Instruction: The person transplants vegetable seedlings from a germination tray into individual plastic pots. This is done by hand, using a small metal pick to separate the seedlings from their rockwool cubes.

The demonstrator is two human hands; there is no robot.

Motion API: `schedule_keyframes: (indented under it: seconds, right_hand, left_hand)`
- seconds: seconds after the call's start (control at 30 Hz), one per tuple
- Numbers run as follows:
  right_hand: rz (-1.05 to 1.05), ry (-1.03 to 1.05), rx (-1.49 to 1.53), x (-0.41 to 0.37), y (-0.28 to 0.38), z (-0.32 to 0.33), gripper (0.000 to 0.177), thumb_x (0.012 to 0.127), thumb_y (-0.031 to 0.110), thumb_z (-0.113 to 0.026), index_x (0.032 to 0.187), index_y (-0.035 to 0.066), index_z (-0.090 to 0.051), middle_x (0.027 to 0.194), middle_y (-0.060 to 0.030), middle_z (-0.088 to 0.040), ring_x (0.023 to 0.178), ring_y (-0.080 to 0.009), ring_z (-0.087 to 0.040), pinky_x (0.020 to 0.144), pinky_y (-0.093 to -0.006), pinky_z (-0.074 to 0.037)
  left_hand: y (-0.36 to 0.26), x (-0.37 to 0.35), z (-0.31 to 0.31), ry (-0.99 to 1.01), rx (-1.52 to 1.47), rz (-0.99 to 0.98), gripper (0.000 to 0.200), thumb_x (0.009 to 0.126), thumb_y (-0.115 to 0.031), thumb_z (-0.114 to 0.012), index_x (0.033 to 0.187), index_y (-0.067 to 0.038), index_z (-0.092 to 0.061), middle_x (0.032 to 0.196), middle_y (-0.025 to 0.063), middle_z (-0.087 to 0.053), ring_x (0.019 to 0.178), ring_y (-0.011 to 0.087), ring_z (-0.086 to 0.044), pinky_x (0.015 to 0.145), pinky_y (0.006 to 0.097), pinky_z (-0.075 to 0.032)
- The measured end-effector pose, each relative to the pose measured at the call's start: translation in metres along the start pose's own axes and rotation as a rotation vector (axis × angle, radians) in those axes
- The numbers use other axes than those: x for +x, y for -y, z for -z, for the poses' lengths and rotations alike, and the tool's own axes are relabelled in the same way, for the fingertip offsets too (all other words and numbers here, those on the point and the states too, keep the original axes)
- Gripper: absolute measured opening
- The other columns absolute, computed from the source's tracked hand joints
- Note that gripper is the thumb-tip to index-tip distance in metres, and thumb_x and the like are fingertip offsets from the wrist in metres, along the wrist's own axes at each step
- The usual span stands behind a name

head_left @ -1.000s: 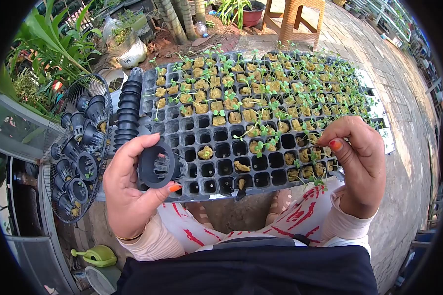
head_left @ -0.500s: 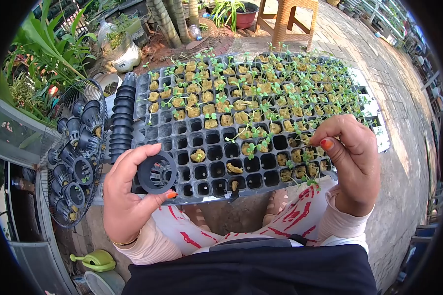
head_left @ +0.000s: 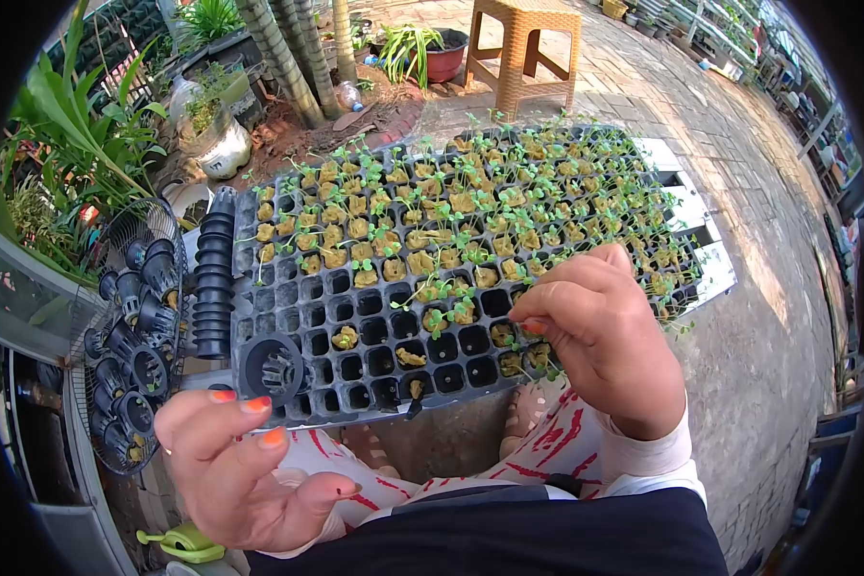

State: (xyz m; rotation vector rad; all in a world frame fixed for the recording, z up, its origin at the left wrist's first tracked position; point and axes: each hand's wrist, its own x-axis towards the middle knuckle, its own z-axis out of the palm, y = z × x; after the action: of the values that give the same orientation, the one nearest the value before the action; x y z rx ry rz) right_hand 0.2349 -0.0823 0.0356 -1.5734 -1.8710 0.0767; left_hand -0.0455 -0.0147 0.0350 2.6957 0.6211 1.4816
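"Where is the left hand (head_left: 259, 475), please?"

"It is in front of the seedling tray (head_left: 288, 296), below its near left corner. The palm turns upward, the fingers are bent and rather wide from the thumb, and nothing is held in them."

"And the black net cup (head_left: 259, 370)?"

"It rests at the near left corner of the tray, with its round mouth towards us, so the slots inside can be seen. The left fingertips are just beside its rim; whether they touch it, I cannot tell."

"What about the right hand (head_left: 600, 341)?"

"This one is over the near right part of the tray. Its thumb and forefinger come narrowly together. If some small thing is between them, I cannot tell."

"What is in the tray?"

"Green seedlings (head_left: 557, 182) stand crowded in its far and right cells, growing from brown plugs (head_left: 411, 357). A few of these plugs sit apart, among the dark cells near its front edge."

"And around the tray?"

"Along its left side lies a stack of black cups (head_left: 213, 288), and farther left is a wire basket (head_left: 125, 219) with more cups. A white board (head_left: 710, 269) shows past its right edge. Behind the tray stands a brown stool (head_left: 511, 77)."
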Motion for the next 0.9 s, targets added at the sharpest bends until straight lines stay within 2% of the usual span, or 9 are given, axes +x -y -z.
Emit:
schedule_keyframes:
  seconds: [0.1, 0.13, 0.2, 0.3, 0.4, 0.47, 0.53, 0.6, 0.9]
  right_hand:
    - [0.047, -0.001, -0.073, -0.002, -0.001, -0.002, 0.016, 0.065, -0.002, -0.067, 0.078, 0.007, -0.066, 0.075, -0.0035, -0.06, 0.071, -0.0217, -0.055, 0.073, -0.0343, -0.035]
    - [0.044, 0.015, -0.117, -0.002, -0.002, -0.002, 0.014, 0.066, -0.001, -0.068, 0.077, 0.007, -0.065, 0.077, -0.0042, -0.06, 0.074, -0.0224, -0.055, 0.074, -0.0346, -0.035]
    - [0.044, 0.025, -0.163, 0.0, -0.004, -0.002, 0.012, 0.066, 0.0, -0.068, 0.076, 0.007, -0.065, 0.08, -0.0048, -0.06, 0.076, -0.0231, -0.055, 0.074, -0.0348, -0.035]
    - [0.001, 0.039, -0.192, 0.003, -0.008, -0.006, 0.01, 0.067, 0.002, -0.069, 0.075, 0.005, -0.065, 0.088, -0.0073, -0.059, 0.085, -0.0252, -0.054, 0.077, -0.0358, -0.035]
    - [-0.009, 0.082, -0.093, 0.004, -0.016, -0.011, 0.007, 0.069, 0.003, -0.068, 0.074, 0.003, -0.063, 0.095, -0.0097, -0.058, 0.093, -0.0275, -0.052, 0.082, -0.0377, -0.034]
    - [-0.016, 0.064, -0.047, 0.005, -0.019, -0.015, 0.003, 0.072, 0.004, -0.065, 0.072, 0.003, -0.063, 0.092, -0.0101, -0.057, 0.091, -0.0276, -0.051, 0.08, -0.0376, -0.033]
    - [-0.019, 0.041, -0.003, 0.006, -0.022, -0.015, 0.006, 0.075, 0.005, -0.063, 0.07, 0.002, -0.063, 0.089, -0.0104, -0.056, 0.089, -0.0278, -0.051, 0.079, -0.0375, -0.033]
    - [-0.102, 0.088, 0.052, 0.006, -0.023, -0.013, 0.004, 0.073, 0.003, -0.065, 0.074, 0.002, -0.062, 0.095, -0.009, -0.059, 0.094, -0.0267, -0.052, 0.085, -0.0377, -0.033]
    - [-0.153, 0.106, 0.099, 0.007, -0.024, -0.009, 0.005, 0.075, 0.004, -0.065, 0.073, 0.003, -0.06, 0.091, -0.0074, -0.059, 0.093, -0.0261, -0.053, 0.085, -0.0375, -0.032]
  left_hand:
    - [-0.017, 0.004, -0.023, 0.064, -0.192, 0.053, 0.037, 0.066, -0.027, -0.08, 0.095, -0.009, -0.065, 0.091, 0.0056, -0.061, 0.077, 0.0212, -0.051, 0.07, 0.0343, -0.039]
    - [-0.022, 0.005, -0.031, 0.06, -0.19, 0.049, 0.037, 0.066, -0.027, -0.08, 0.095, -0.009, -0.065, 0.091, 0.0056, -0.061, 0.077, 0.0212, -0.051, 0.07, 0.0343, -0.039]
    - [-0.028, 0.007, -0.05, 0.228, -0.243, 0.135, 0.03, 0.064, -0.014, -0.078, 0.091, -0.008, -0.067, 0.086, 0.0031, -0.06, 0.074, 0.0219, -0.051, 0.069, 0.034, -0.038]
    - [-0.034, 0.007, -0.073, 0.262, -0.19, 0.171, 0.035, 0.061, -0.007, -0.076, 0.095, -0.008, -0.067, 0.084, 0.0032, -0.058, 0.075, 0.0226, -0.051, 0.071, 0.0348, -0.037]
    - [-0.038, 0.01, -0.081, 0.328, -0.119, 0.194, 0.035, 0.063, -0.01, -0.076, 0.097, -0.008, -0.066, 0.085, 0.0031, -0.055, 0.081, 0.0235, -0.05, 0.075, 0.0362, -0.035]
    - [-0.039, 0.011, -0.086, 0.381, -0.063, 0.219, 0.034, 0.066, -0.012, -0.075, 0.098, -0.008, -0.066, 0.086, 0.0032, -0.053, 0.084, 0.0242, -0.048, 0.077, 0.0378, -0.033]
    - [-0.041, 0.015, -0.089, 0.403, -0.049, 0.216, 0.034, 0.066, -0.013, -0.074, 0.099, -0.008, -0.065, 0.085, 0.0033, -0.052, 0.083, 0.0243, -0.047, 0.077, 0.0381, -0.033]
    - [-0.042, 0.018, -0.092, 0.429, -0.037, 0.216, 0.034, 0.066, -0.013, -0.074, 0.099, -0.008, -0.065, 0.085, 0.0034, -0.052, 0.082, 0.0244, -0.047, 0.077, 0.0385, -0.033]
    - [-0.043, 0.024, -0.102, 0.458, -0.025, 0.207, 0.033, 0.066, -0.015, -0.074, 0.097, -0.007, -0.065, 0.084, 0.0041, -0.049, 0.081, 0.0246, -0.047, 0.072, 0.0388, -0.031]
